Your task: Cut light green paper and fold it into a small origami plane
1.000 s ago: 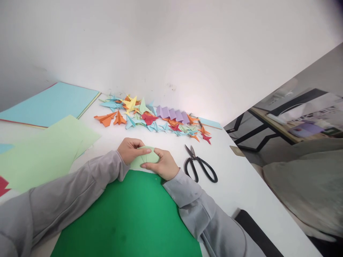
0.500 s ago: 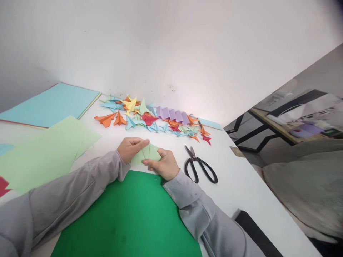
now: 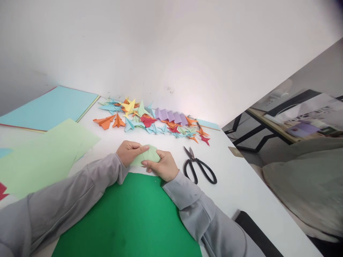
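A small light green paper with crease lines is held between my two hands, just beyond the far edge of a dark green sheet. My left hand pinches its left side, thumb on top. On its right side, my right hand grips it between thumb and fingers. Black-handled scissors lie with blades parted to the right of my right hand. Behind the hands is a row of folded paper pieces in several colours, with a purple pleated strip among them.
Large light green sheets lie at the left, with a stack topped by a blue sheet behind them. A black object is at the lower right. The wall stands behind the table.
My left thumb has shifted slightly down on the small light green paper, and more of its top edge shows. The view has moved a little.
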### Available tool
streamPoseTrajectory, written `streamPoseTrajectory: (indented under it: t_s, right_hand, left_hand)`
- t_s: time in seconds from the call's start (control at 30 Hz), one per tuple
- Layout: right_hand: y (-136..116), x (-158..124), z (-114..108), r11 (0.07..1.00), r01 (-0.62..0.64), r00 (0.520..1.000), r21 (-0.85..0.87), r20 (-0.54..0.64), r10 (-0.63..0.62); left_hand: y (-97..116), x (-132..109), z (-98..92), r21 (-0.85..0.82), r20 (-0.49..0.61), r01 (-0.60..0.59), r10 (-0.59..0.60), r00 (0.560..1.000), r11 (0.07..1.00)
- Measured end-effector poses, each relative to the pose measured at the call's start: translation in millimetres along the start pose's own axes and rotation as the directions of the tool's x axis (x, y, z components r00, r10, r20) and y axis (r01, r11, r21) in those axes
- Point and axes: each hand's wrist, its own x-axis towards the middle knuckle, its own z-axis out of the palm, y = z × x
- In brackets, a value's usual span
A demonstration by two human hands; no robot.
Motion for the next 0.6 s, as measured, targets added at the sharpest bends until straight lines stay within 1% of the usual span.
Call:
streamPoseTrajectory:
  t_s: [0.1, 0.17, 0.23, 0.3, 0.37, 0.4, 0.47, 0.53, 0.6]
  right_hand:
    - [3, 0, 0, 0.999, 0.038, 0.999, 0.024, 0.034, -0.039]
    - [5, 0, 0, 0.997, 0.037, 0.999, 0.061, 0.01, -0.038]
    - [6, 0, 1, 0.994, 0.016, 0.999, 0.108, -0.044, -0.011]
    - [6, 0, 1, 0.989, -0.007, 0.997, 0.146, -0.078, 0.019]
    - [7, 0, 2, 0.986, -0.017, 0.995, 0.165, -0.091, 0.032]
    - [7, 1, 1, 0.985, -0.02, 0.995, 0.17, -0.095, 0.036]
    - [9, 1, 0, 0.987, -0.006, 0.992, 0.163, -0.126, 0.027]
    - [12, 2, -1, 0.992, 0.047, 0.982, 0.117, -0.187, -0.024]
    - [14, 3, -2, 0.994, 0.099, 0.97, 0.055, -0.227, -0.084]
  left_hand:
    - [2, -2, 1.0, -0.044, 0.027, 0.055, -0.054, 0.998, 0.998]
    - [2, -3, 1.6, -0.035, 0.027, 0.059, -0.058, 0.998, 0.998]
    - [1, -2, 2.0, 0.004, 0.007, 0.021, -0.021, 1.0, 1.0]
    - [0, -1, 2.2, 0.018, -0.011, -0.048, 0.049, 0.999, 0.999]
    - [-1, 1, 2.2, -0.004, -0.039, -0.105, 0.105, 0.994, 0.994]
    - [-2, 1, 2.3, -0.027, -0.051, -0.108, 0.106, 0.993, 0.994]
    - [-2, 2, 2.5, -0.086, -0.052, -0.057, 0.053, 0.997, 0.995]
    - [-1, 2, 2.8, -0.132, -0.023, -0.002, -0.001, 1.0, 0.991]
    - [0, 1, 3.2, -0.153, 0.002, 0.025, -0.025, 1.0, 0.988]
